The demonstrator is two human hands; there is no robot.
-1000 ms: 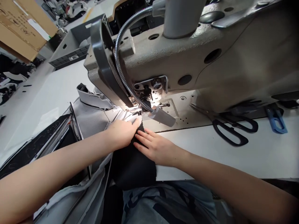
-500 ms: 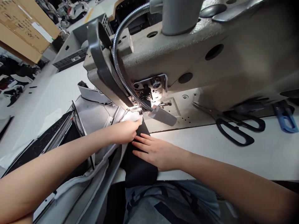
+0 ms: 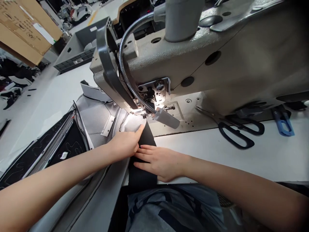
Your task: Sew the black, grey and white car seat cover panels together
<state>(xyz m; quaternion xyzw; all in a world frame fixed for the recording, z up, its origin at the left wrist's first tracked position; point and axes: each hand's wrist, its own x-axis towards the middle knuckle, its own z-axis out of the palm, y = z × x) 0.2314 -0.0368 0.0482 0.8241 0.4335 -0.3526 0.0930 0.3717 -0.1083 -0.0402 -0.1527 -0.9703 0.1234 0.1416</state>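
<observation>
Under the lit needle area of a sewing machine (image 3: 149, 100) lies grey fabric (image 3: 96, 112), its seam edge meeting a black fabric strip (image 3: 146, 137). My left hand (image 3: 126, 143) presses on the grey piece near that edge, its index finger pointing toward the presser foot and the other fingers curled on the cloth; whether they pinch it is hard to see. Just below and to the right, my right hand (image 3: 158, 161) lies flat on the black strip, fingers spread and touching it. The fingertips of both hands are close together.
Black-handled scissors (image 3: 238, 135) rest right of the needle area, with a blue-handled tool (image 3: 285, 124) beyond them. A grey crate (image 3: 74, 48) and a cardboard box (image 3: 29, 29) stand at the back left. A lamp on a bendy metal neck (image 3: 123, 61) hangs before the machine head.
Both hands have moved slightly down and left in the view. The grey fabric has spread out more beside the machine, showing a pale tab. The camera view has shifted a little.
</observation>
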